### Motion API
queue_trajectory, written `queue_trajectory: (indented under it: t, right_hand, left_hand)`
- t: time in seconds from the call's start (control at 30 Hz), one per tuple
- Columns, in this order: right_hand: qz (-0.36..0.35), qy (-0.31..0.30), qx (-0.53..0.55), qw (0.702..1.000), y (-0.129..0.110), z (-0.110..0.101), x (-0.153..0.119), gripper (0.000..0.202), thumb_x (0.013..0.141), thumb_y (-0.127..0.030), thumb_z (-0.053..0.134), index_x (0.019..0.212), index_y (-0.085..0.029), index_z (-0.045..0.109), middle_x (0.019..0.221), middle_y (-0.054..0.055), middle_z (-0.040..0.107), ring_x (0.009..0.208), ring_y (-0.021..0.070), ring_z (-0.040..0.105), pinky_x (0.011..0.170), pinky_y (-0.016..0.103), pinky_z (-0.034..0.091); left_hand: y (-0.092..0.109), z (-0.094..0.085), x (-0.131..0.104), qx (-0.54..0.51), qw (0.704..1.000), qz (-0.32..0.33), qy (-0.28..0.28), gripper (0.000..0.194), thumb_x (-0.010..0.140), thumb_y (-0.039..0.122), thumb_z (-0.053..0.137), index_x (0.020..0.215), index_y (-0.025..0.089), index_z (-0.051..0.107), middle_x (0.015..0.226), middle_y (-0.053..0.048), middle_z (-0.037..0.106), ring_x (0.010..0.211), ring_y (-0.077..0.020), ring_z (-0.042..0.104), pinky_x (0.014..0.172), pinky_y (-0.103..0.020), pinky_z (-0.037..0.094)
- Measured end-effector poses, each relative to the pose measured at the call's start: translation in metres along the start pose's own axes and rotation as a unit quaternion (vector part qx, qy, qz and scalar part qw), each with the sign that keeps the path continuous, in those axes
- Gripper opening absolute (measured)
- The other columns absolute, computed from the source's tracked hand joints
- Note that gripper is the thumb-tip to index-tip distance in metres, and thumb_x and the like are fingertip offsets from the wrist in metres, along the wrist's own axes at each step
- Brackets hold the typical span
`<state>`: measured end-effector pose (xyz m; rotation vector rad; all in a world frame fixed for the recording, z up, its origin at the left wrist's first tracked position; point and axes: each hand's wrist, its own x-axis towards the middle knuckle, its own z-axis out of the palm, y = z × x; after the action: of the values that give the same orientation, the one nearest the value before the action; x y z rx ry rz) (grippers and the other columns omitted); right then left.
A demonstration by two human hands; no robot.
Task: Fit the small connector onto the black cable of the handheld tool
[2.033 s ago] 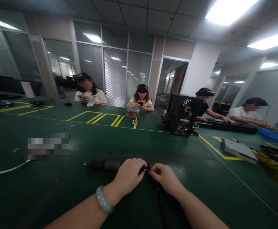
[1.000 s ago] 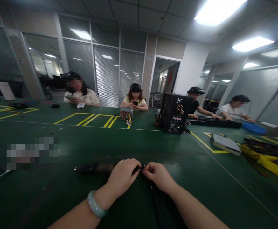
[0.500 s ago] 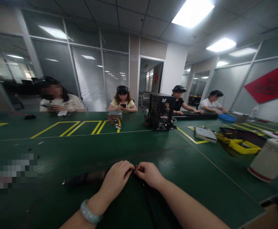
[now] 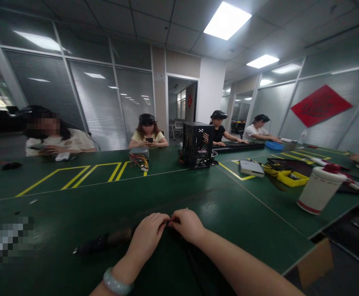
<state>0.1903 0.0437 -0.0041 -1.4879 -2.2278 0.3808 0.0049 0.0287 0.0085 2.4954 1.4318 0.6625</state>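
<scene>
While your hands come together above the green table point(image 4: 250, 230), a long dark cylinder point(image 4: 97, 243) lies to their left, its metal tip pointing away from you to the left and its other end running out of sight beneath your left hand point(image 4: 145, 238). Farther back, a grey box point(image 4: 140, 153) with coloured wires sits near a seated person point(image 4: 148, 139). Your left hand is curled narrow over the hidden end, but you cannot tell from here whether its fingers grip anything. Just beside it, nearly fingertip to fingertip, your right hand point(image 4: 188, 226) is bunched narrow too; whatever it may pinch is covered. Something dark and cord-like point(image 4: 194, 263) trails toward you below the right hand, too dim to trace up to the fingers. Judging by your hands, the handling is under way; how much is finished or left at the fingertips cannot be read, since they cover that spot. Beyond stand a black perforated case point(image 4: 198, 146), then a silver box point(image 4: 251, 168), a yellow tray point(image 4: 293, 179) and a pale cup point(image 4: 320, 190), all well apart from your fingers.
</scene>
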Motion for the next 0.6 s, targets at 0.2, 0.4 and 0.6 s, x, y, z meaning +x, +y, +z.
queue_trajectory:
  t: [0.2,0.4,0.6]
  right_hand:
    - [-0.068,0.02,-0.113,0.991,-0.009,-0.009,0.006,0.016,0.087,-0.031,0.061,0.094,-0.019,0.068,0.114,0.007,0.059,0.1,0.0202,0.058,0.087,0.029,0.043]
    - [-0.1,-0.077,-0.15,0.981,-0.01,-0.01,0.019,0.016,0.086,-0.023,0.054,0.098,-0.016,0.062,0.097,0.008,0.062,0.085,0.0215,0.063,0.074,0.031,0.05]
    - [-0.086,-0.099,-0.111,0.985,-0.011,-0.008,0.024,0.022,0.084,-0.027,0.054,0.101,-0.014,0.059,0.102,0.011,0.061,0.083,0.0221,0.064,0.07,0.03,0.051]
  left_hand:
    - [-0.001,-0.001,0.0,-0.016,1.0,-0.002,-0.004,0.026,0.088,0.018,0.042,0.102,0.025,0.063,0.104,-0.003,0.064,0.097,-0.0197,0.057,0.086,-0.034,0.043]
    - [-0.008,0.001,0.001,-0.018,1.0,0.013,-0.001,0.028,0.088,0.019,0.042,0.105,0.026,0.062,0.105,-0.002,0.065,0.098,-0.0201,0.058,0.086,-0.033,0.043]
    - [-0.016,0.006,0.002,-0.005,1.0,0.026,-0.002,0.029,0.088,0.023,0.043,0.11,0.026,0.062,0.111,-0.003,0.065,0.104,-0.0222,0.059,0.1,-0.041,0.04]
